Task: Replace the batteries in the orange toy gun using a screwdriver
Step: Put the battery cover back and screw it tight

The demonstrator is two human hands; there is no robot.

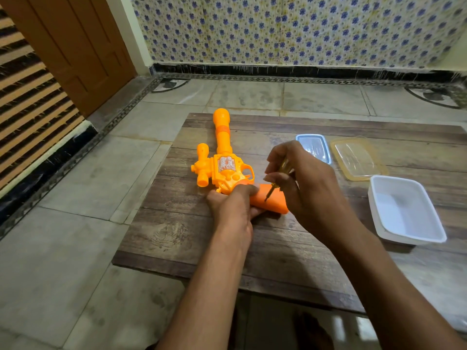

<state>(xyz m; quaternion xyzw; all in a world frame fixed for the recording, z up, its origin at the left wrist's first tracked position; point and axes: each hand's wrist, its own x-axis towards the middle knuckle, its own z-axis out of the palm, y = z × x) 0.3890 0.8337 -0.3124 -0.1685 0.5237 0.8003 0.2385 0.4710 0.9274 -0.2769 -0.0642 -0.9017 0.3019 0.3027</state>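
The orange toy gun (pixel 223 160) is lying flat on the wooden board (pixel 177 231), barrel pointing away. The left hand (pixel 233 208) is gripping its handle. The right hand (pixel 300 183) is pinching a screwdriver (pixel 271 190), its tip touching the handle. Right of the gun, a white tub (pixel 406 210) is sitting.

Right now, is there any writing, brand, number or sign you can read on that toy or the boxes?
No readable text anywhere.
toy gun: its silver panel shows embossed decoration, too blurred to tell whether any letters are there.
screwdriver, white tub, two lids: no visible marking.
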